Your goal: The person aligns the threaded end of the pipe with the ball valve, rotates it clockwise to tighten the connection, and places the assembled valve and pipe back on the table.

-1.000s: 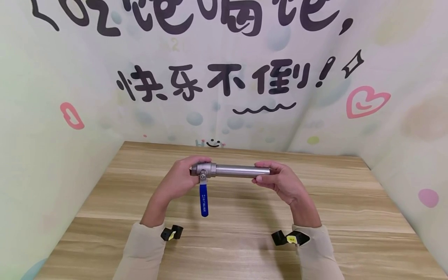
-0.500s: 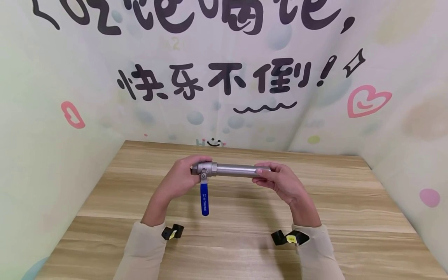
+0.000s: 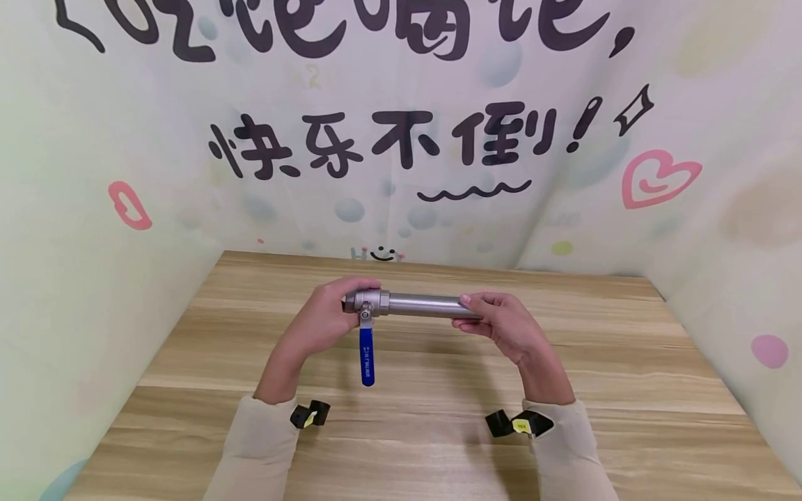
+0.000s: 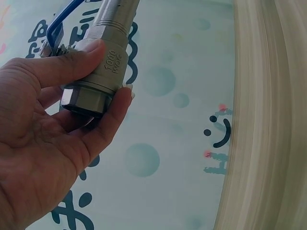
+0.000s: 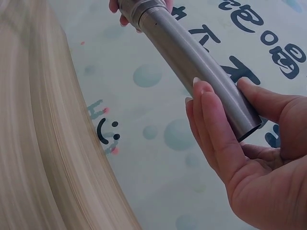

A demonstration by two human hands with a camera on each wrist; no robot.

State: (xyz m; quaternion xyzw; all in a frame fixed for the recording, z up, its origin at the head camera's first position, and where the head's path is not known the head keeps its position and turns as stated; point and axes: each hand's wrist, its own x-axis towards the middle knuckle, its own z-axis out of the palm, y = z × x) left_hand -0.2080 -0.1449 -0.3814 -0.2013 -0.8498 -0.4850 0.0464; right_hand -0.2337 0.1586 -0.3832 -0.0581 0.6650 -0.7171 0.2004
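Note:
A steel ball valve (image 3: 367, 300) with a blue lever (image 3: 367, 358) is joined to a straight metal pipe (image 3: 422, 305), held level above the table in the head view. My left hand (image 3: 319, 320) grips the valve body at its hex end; in the left wrist view the thumb lies across the valve (image 4: 108, 62) beside its raised lettering, fingers behind. My right hand (image 3: 504, 323) holds the pipe's free end between thumb and fingers. The open mouth of the pipe (image 5: 206, 72) shows in the right wrist view. The lever hangs down toward the body, apart from both hands.
A wood-grain table (image 3: 401, 438) lies beneath both hands. Behind it hangs a pale printed backdrop (image 3: 401, 223) with black lettering, which also flanks the table at both sides. Black wrist cameras (image 3: 521, 424) sit on the cuffs of both light sleeves.
My right thumb and fingers have shifted their hold around the pipe's end, the thumb moving up onto its top. The left hand and the valve stay almost where they were.

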